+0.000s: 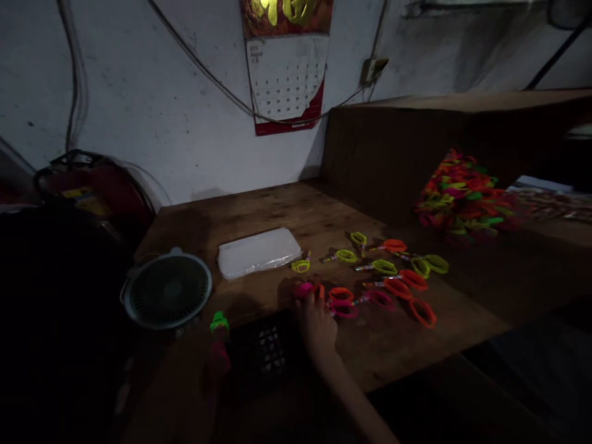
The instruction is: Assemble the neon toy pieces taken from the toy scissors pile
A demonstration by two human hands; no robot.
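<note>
My right hand reaches over the wooden table, its fingers bent down at a pink band and an orange band. Whether it grips either one is too dark to tell. A black tray with pale pieces in it lies left of that hand. At the tray's left edge, a bright green toy watch stands out above a pink one. My left hand is lost in deep shadow beside them. Orange bands, yellow bands and magenta bands lie spread to the right.
A round fan sits at the table's left. Behind the tray is a white wrapped packet, with a yellow watch beside it. A large cardboard box and a heap of colourful bands occupy the right back.
</note>
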